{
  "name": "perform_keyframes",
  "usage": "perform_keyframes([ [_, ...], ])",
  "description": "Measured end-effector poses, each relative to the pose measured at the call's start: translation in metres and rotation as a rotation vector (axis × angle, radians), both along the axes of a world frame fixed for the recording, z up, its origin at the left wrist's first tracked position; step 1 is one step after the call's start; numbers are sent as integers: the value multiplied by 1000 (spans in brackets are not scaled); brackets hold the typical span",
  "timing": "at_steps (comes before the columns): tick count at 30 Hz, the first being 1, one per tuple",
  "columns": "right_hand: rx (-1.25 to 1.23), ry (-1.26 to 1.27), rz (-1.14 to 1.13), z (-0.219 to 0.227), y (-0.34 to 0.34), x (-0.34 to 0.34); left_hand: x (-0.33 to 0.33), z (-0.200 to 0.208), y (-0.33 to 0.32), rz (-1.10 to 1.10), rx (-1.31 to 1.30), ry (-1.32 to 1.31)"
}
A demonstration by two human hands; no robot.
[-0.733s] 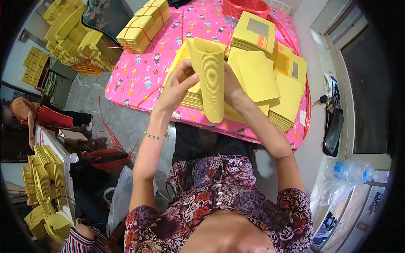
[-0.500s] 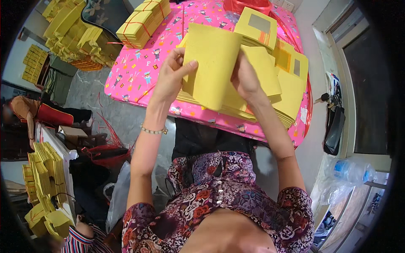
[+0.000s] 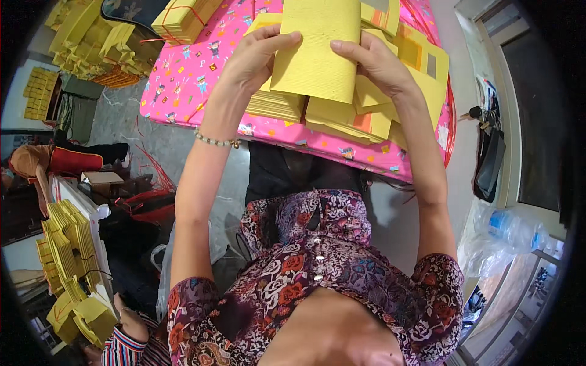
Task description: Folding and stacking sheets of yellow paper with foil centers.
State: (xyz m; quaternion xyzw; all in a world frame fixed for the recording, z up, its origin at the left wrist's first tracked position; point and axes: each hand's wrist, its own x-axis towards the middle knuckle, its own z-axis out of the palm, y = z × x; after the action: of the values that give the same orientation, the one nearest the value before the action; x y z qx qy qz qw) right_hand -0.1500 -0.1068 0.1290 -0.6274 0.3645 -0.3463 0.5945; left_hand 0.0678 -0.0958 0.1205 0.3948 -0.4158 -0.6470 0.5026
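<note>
Both my hands hold a yellow folded paper sheet [image 3: 317,52] upright above the pink table. My left hand [image 3: 253,61] pinches its left edge, thumb on the near face. At the right edge my right hand [image 3: 384,67] grips it, its thumb also on the near face and its fingers behind. Below the sheet lie a stack of yellow paper pieces [image 3: 274,108] and, just right of it, another yellow stack [image 3: 342,124]. More yellow paper pieces with orange patches [image 3: 412,52] lie behind my right hand. The sheet hides part of these piles.
A patterned pink cover [image 3: 177,88] spreads over the table. At its far left sits a bundle [image 3: 183,21] tied with red string. Yellow bundles [image 3: 70,238] stand at the left, near a person's striped sleeve [image 3: 125,346]. Another person [image 3: 73,160] bends further back. A plastic bottle [image 3: 506,226] lies right.
The sheet and both hands have moved up in the view. My right hand has shifted from behind the curved sheet to its right edge, and the sheet now looks flatter.
</note>
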Motion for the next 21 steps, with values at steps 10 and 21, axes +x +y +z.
perform_keyframes([
  [10,-7,42,11,-7,3,-34,-32,0,9,58,-176,-47],
  [21,-149,-4,-64,8,45,-39,-68,-4,47,62,-450,-3],
])
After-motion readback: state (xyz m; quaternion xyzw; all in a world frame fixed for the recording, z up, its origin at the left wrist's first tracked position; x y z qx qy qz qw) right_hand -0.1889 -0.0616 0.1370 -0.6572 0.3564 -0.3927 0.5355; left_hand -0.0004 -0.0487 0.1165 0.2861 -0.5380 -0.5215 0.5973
